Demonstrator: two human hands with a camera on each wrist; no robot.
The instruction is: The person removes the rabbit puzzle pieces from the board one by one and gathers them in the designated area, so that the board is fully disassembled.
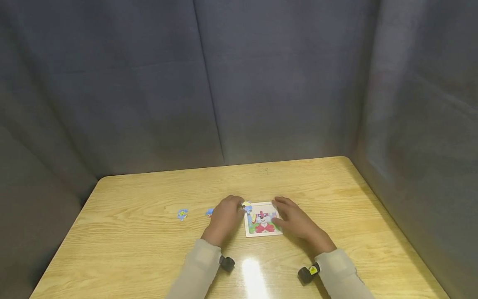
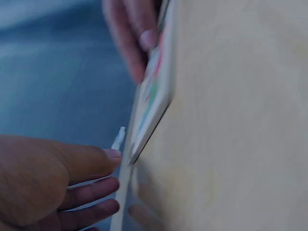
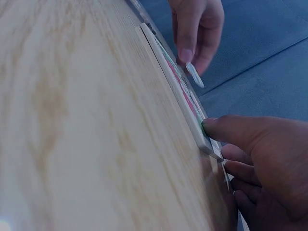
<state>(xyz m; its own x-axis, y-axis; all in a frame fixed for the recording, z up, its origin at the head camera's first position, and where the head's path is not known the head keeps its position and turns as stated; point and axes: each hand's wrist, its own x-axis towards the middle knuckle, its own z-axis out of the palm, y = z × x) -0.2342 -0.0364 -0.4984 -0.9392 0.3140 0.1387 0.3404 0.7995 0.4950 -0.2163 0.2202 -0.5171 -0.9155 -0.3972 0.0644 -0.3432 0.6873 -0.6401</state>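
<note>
A square jigsaw board [image 1: 257, 235] with a pale frame lies flat on the table; its picture shows a red and white cartoon animal. My left hand [image 1: 225, 216] pinches a blue and yellow puzzle piece [image 1: 247, 207] between thumb and fingers, over the board's far left corner. In the right wrist view that piece [image 3: 195, 75] is tilted and held above the board. At the board's right side, my right hand [image 1: 296, 220] holds the edge, its thumb on the face and its other fingers along the side.
Two loose puzzle pieces lie left of the board: a blue one with yellow-green [image 1: 182, 214], and a blue one [image 1: 209, 212] partly hidden by my left hand. The wooden table [image 1: 130, 249] ends at dark curtains [image 1: 149, 104] behind and at the sides.
</note>
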